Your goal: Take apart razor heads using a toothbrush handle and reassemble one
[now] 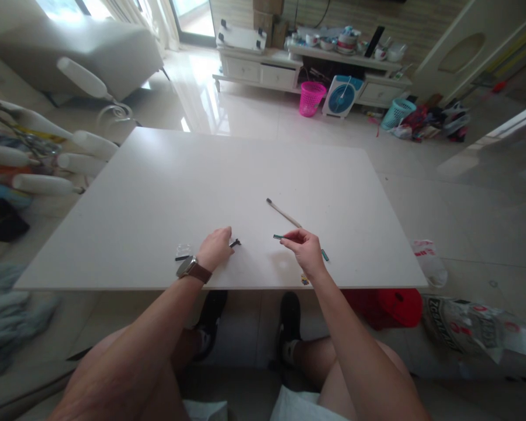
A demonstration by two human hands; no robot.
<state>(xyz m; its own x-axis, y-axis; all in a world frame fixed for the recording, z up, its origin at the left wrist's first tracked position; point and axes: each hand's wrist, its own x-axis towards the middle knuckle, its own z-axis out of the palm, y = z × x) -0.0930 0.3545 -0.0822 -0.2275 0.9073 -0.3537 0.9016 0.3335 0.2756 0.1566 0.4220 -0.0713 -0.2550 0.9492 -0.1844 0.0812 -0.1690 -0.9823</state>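
My left hand (215, 248), with a watch on its wrist, is closed on a small black piece (235, 242) low over the white table (228, 175). Between the thumb and fingers of my right hand (305, 245) is a thin green strip (277, 237) that looks like a small circuit board. A similar green strip (325, 255) lies just right of that hand. Beyond it rests a thin brush (283, 212) with a dark tip. Left of my left hand are a clear plastic piece (183, 249) and a short black bar (182, 258).
A small colourful piece (305, 279) lies at the table's near edge, by my right forearm. Chair-like white padded parts (82, 77) stand at the left. On the floor are a red bag (398, 307), a printed plastic bag (473, 327) and a pink basket (311, 98).
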